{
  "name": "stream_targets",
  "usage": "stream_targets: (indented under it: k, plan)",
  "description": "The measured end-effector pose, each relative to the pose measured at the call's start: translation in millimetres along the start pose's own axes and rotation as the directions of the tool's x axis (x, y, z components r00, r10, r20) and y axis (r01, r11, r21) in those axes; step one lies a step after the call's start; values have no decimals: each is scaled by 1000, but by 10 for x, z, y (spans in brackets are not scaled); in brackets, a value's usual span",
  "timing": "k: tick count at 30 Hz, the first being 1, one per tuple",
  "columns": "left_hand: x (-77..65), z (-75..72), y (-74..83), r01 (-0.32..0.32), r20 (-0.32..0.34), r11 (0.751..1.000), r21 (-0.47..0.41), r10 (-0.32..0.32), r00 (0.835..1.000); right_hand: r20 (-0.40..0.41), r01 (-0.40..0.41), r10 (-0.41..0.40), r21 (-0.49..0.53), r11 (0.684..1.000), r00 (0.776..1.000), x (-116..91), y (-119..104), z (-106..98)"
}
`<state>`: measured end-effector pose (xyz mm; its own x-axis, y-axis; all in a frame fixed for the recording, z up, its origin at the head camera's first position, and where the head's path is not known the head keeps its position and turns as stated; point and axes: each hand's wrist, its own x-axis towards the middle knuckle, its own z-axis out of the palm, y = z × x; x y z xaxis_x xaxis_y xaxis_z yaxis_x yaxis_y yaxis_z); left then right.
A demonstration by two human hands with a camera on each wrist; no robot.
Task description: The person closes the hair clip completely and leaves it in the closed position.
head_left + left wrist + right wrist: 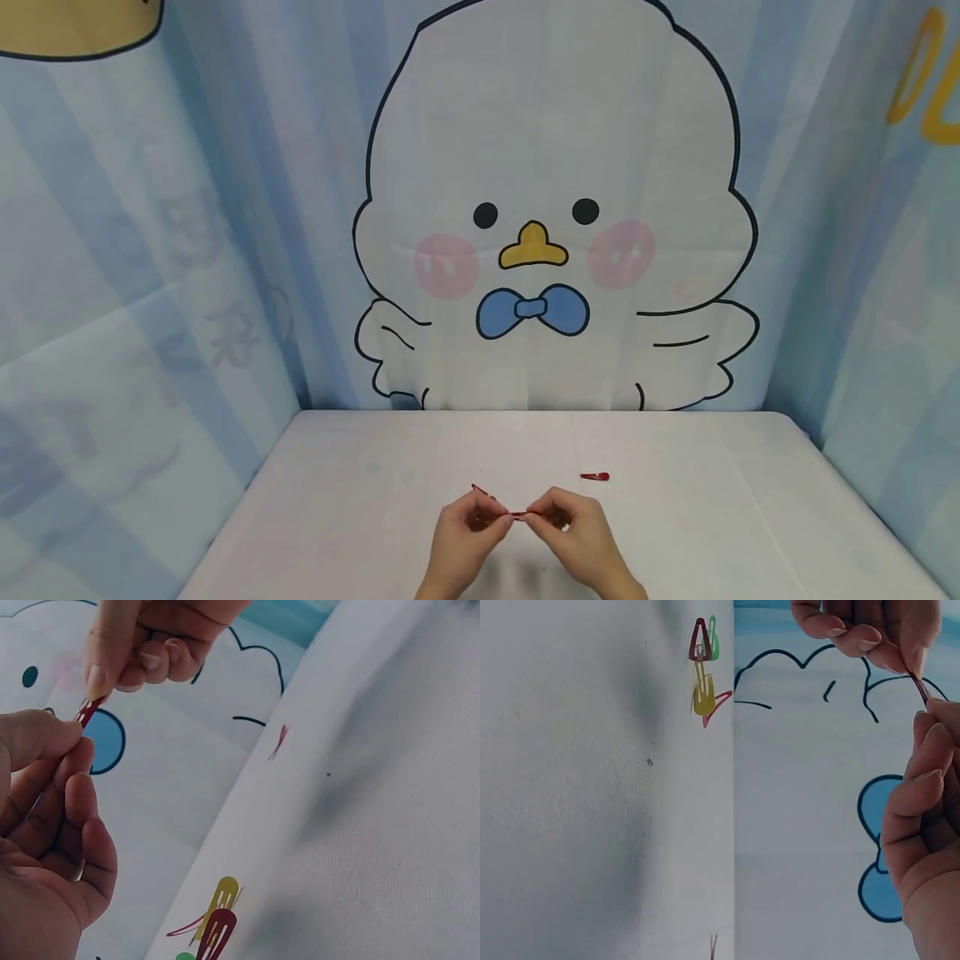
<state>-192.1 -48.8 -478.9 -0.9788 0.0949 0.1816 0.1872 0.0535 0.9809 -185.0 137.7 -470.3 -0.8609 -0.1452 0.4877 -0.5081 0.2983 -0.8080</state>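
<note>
Both hands pinch a small dark red snap hair clip [518, 515] between thumb and fingertips, one hand at each end. The left hand [463, 537] is on the left and the right hand [577, 533] faces it, over the front of the table. In the left wrist view a strip of the held hair clip [88, 712] shows between the two thumbs; fingertips cover its ends. Just behind the left hand, part of a red clip [482, 491] shows. Farther back, beyond the right hand, lies a single red hair clip [595, 477].
A cluster on the white table [360, 467] includes a yellow clip [703, 694], a dark red clip [700, 646], a green clip [715, 634] and a red clip bent open [718, 707]. A printed curtain [540, 150] hangs behind and along both sides.
</note>
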Motion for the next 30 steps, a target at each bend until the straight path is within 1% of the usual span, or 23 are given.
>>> stream_targets:
  k: [2, 7, 9, 11, 13, 15, 17, 20, 22, 24, 27, 30]
  plan:
    - [-3, 14, 3, 3, -14, 1000, 11, -3, 1000, -5, 2, -2, 6, 1000, 1000, 1, -12, 2]
    - [0, 42, 21, 25, -41, 999, 48, -23, 999, 11, -37, 37, -11, 999, 999, 3, -8, 0]
    - [6, 47, 26, 35, -45, 998, 52, -33, 998, 11, -25, 25, -29, 999, 1000, 7, 7, -4]
    - [10, 51, 19, 52, -46, 998, 46, -50, 998, 7, 27, -26, -57, 998, 1000, 11, 24, -3]
    - [18, 56, -2, 72, -48, 997, 38, -71, 996, 5, 118, -118, -107, 987, 993, 18, 45, 3]
    - [25, 62, -26, 95, -51, 995, 34, -93, 994, 11, 218, -219, -163, 962, 976, 25, 66, 11]
    - [21, 69, -48, 100, -50, 994, 39, -98, 994, 20, 297, -300, -214, 930, 954, 18, 86, 19]
    - [14, 73, -66, 98, -40, 994, 47, -96, 995, 29, 352, -357, -266, 898, 934, 12, 115, 21]
    - [10, 68, -65, 86, -24, 995, 51, -85, 996, 33, 363, -370, -285, 887, 929, 11, 133, 15]
    - [10, 48, -68, 72, -6, 996, 61, -72, 997, 39, 362, -367, -293, 885, 929, 12, 148, 0]
    - [24, -14, -71, 54, 11, 995, 89, -56, 998, 41, 331, -335, -307, 893, 941, 22, 171, -39]
    - [54, -111, -99, 57, 0, 989, 139, -58, 998, 26, 265, -272, -328, 907, 962, 37, 200, -104]
